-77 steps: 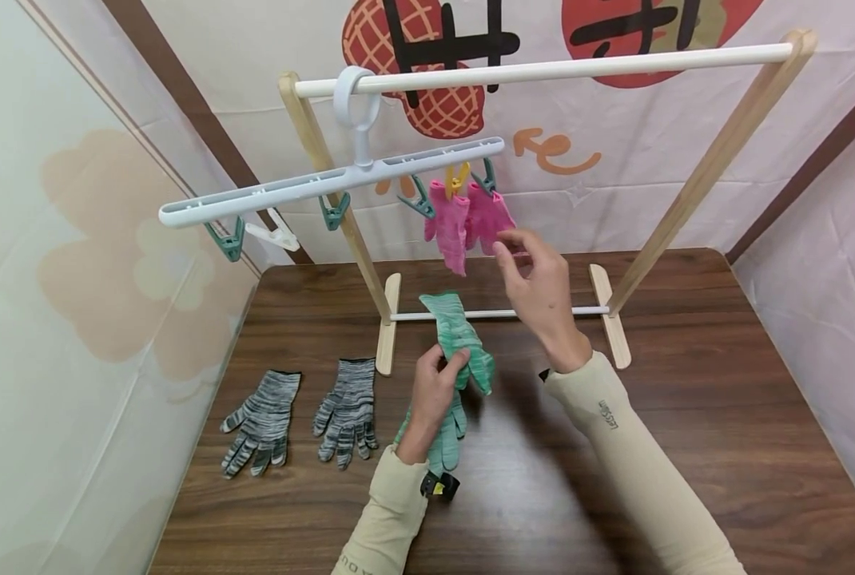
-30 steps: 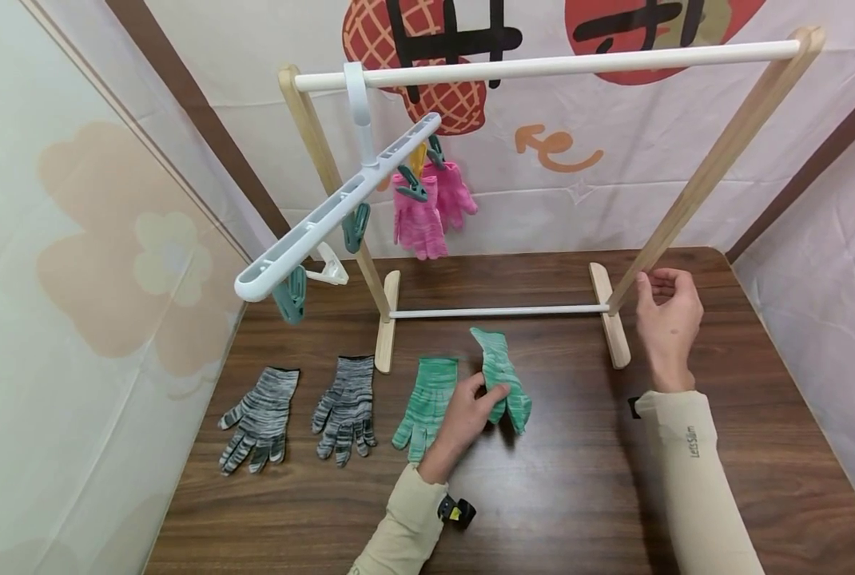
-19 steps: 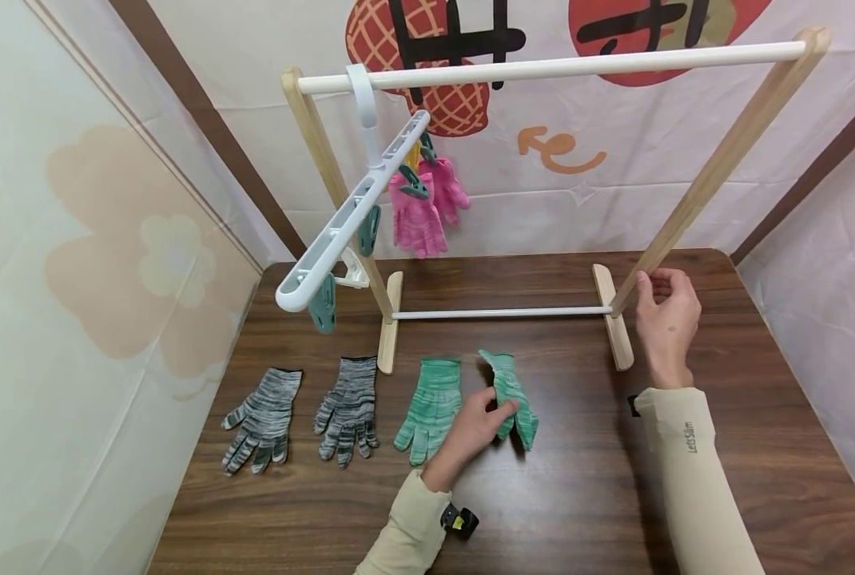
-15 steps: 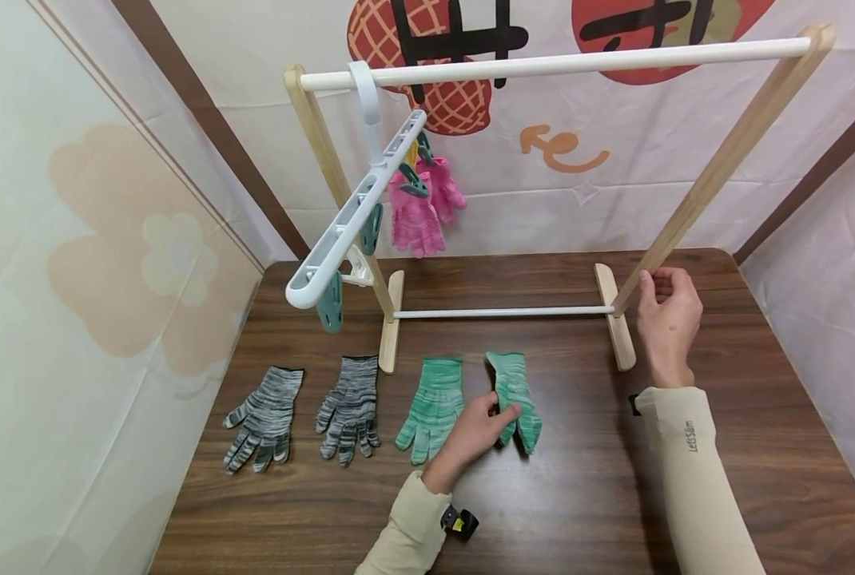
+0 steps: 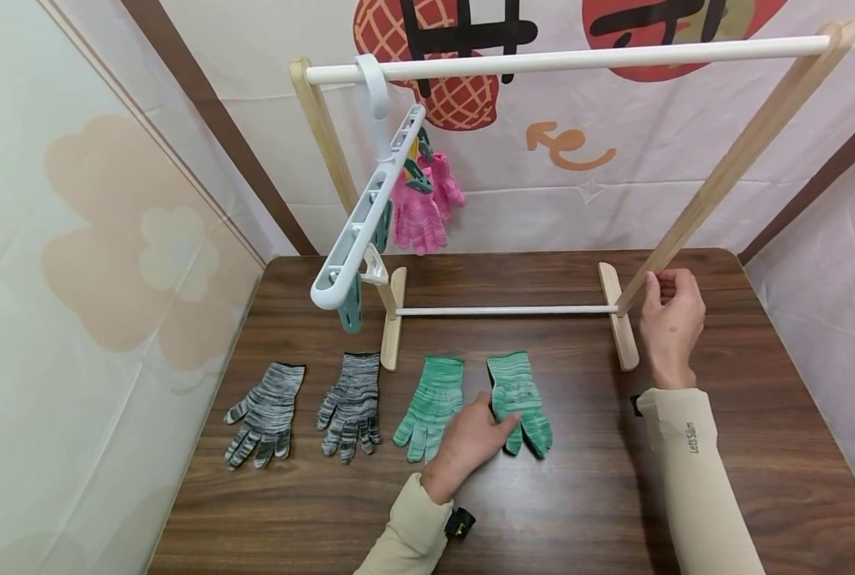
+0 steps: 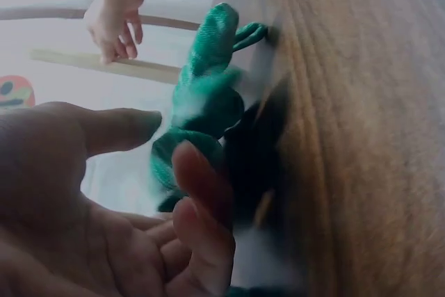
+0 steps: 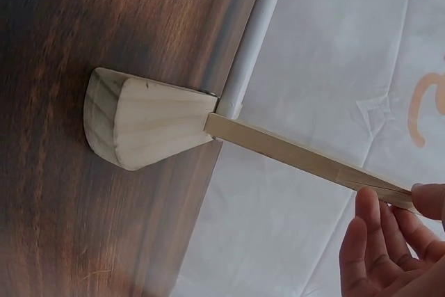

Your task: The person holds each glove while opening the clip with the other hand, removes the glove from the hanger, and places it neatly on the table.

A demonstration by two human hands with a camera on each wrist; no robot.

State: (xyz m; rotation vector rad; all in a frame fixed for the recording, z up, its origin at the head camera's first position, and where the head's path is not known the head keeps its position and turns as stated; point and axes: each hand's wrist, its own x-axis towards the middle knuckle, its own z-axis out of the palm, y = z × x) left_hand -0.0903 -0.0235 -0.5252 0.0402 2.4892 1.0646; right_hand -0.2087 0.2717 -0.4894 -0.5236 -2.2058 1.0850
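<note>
My left hand (image 5: 474,435) is at a green glove (image 5: 515,391) on the table, its thumb over the glove's finger part. In the left wrist view, the thumb and fingers (image 6: 203,234) stand apart beside the bunched green fabric (image 6: 201,95), which is partly blurred. A second green glove (image 5: 431,399) lies flat just left of that hand. My right hand (image 5: 674,323) pinches the right wooden post (image 5: 729,160) of the rack low down; the right wrist view shows thumb and fingertips on either side of the post (image 7: 299,154).
Two grey striped gloves (image 5: 269,411) lie to the left. A pale blue hanger (image 5: 370,212) hangs from the rack's white top bar (image 5: 578,60), swung toward me, with several clips. Two pink gloves (image 5: 416,212) hang clipped from its far end. The rack's foot (image 5: 391,343) stands behind the gloves.
The right hand has gone from the pink gloves to the rack's right post and stayed there. My left hand has laid the second green glove down; it now lies flatter. The hanger has turned.
</note>
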